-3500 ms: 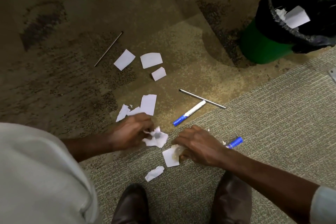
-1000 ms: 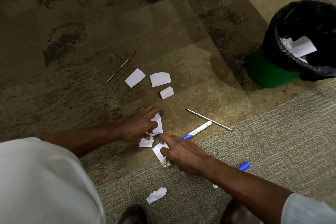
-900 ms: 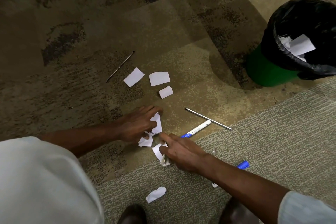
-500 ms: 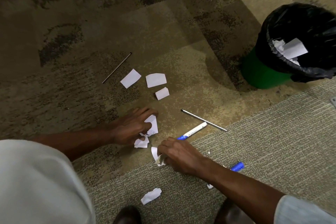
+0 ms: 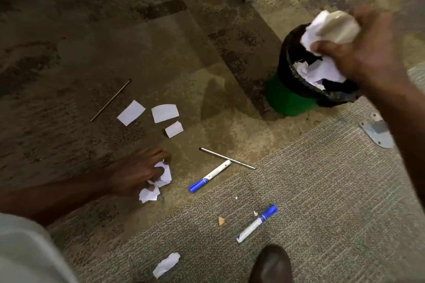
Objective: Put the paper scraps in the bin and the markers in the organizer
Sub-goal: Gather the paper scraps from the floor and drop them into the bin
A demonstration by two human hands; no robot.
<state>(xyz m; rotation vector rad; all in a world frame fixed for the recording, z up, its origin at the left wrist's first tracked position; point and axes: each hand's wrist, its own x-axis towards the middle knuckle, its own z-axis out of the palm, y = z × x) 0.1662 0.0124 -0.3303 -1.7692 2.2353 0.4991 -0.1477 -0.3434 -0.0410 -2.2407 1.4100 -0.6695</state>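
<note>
Right hand [image 5: 363, 53] rose, blurred, clutching wad [image 5: 328, 27] over bin [image 5: 289, 99]; left hand [image 5: 135, 174] grips scraps [image 5: 161, 179]

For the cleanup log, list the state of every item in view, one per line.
Right hand: raised, gripping a paper wad.
Left hand: down on the carpet, fingers curled round crumpled scraps.
Bin: upright, lined, paper inside.
Three flat scraps: loose on the carpet.
Crumpled scrap: loose, near a shoe.
Far marker: capped, lying on the carpet.
Near marker: capped, lying on the carpet.
</note>
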